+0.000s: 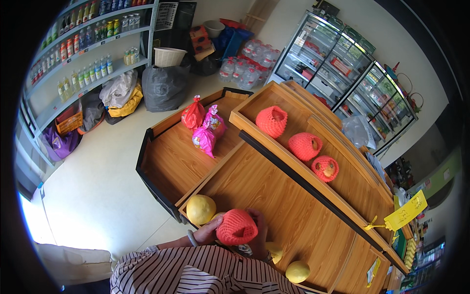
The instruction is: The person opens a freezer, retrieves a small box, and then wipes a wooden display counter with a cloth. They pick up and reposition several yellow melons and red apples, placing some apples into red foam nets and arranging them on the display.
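Note:
My left hand (212, 228) and my right hand (259, 232) hold a red foam fruit net (235, 224) between them, low over the wooden display stand. The net is rounded, and its dark opening faces me; whether a fruit sits inside I cannot tell. Just beyond my left hand rests a yellow pomelo-like fruit (201, 209), with part of another showing behind the net. Next to my right wrist lies a partly hidden yellow fruit (274, 252). One more yellow fruit (297, 271) sits at the stand's near edge.
On the raised wooden shelf (349, 183) are three netted fruits (271, 122). Red and pink wrapped bundles (204, 140) lie in the corner tray (172, 154). A yellow handwritten sign (407, 212) sticks up at right. Bottle shelves (91, 47) and a glass-door fridge (341, 70) stand beyond.

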### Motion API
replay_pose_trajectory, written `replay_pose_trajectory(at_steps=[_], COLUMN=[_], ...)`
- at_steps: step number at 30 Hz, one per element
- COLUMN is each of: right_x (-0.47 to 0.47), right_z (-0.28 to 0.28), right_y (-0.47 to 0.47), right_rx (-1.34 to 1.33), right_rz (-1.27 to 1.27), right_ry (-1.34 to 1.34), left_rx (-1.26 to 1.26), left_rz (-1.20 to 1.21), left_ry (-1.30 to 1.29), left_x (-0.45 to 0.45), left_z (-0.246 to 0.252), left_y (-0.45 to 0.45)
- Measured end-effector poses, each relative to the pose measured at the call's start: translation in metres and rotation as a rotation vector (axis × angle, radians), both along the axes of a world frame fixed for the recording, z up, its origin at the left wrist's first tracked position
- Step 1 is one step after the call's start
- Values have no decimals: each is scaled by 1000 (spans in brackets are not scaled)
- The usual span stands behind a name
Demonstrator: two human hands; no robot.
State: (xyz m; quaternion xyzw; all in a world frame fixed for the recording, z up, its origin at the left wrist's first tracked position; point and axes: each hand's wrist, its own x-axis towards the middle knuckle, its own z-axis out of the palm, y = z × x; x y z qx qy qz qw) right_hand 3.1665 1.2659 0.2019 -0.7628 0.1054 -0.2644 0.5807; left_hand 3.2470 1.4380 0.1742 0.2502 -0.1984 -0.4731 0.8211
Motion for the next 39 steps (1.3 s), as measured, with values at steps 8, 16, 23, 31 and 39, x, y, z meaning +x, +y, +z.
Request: replay_pose_trajectory(at_steps=[8,16,23,31,39], right_x=[0,-1,-16,-21,-23], right_z=[-3,-24,-33,-40,-45], right_y=[-6,-8,-6,-7,-9], right_rx=[-127,77,200,300,308], right_rz=[83,79,125,163,166], right_ry=[3,60,158,90,98], left_rx=[58,8,-24,-5,27], left_rz=[2,95,52,-88,-164], left_ry=[169,258,239,218,339], left_x=[-1,1,5,7,11], left_z=[-15,-15,5,-3,-11], left_y=[-5,-5,0,-1,2])
